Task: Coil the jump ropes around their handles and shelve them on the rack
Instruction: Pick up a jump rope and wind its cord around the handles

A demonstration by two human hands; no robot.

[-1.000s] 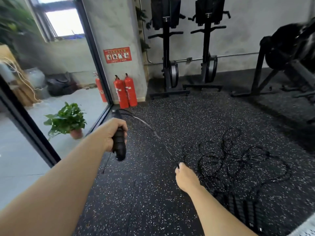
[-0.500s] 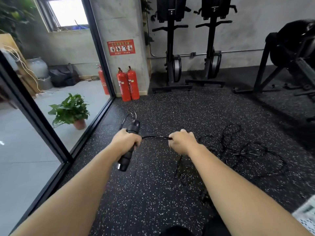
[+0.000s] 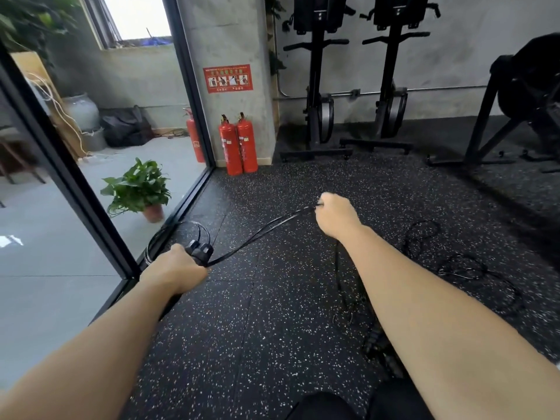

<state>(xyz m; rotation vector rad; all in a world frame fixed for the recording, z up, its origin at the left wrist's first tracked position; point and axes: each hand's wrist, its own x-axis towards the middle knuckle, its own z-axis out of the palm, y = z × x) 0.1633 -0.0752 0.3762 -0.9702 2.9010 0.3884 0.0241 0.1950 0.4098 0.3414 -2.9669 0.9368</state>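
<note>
Head view showed the right hand (image 3: pixel 336 218), nearly beside the left hand (image 3: pixel 174 269) half a second earlier, drawn out toward the fire extinguishers (image 3: pixel 239 144) and clenched on the jump rope (image 3: pixel 260 234), pulling it taut. The left hand, farther from the fire extinguishers, gripped the handles (image 3: pixel 200 251) with a few loops gathered there. Judging by the tangle (image 3: pixel 454 265) still on the floor (image 3: pixel 272 328), coiling had barely begun.

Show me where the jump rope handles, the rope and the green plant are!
jump rope handles (image 3: pixel 200 253): head view, on the black top ends.
rope (image 3: pixel 266 226): head view, on the stretched middle part.
green plant (image 3: pixel 136 189): head view, on its leaves.
</note>
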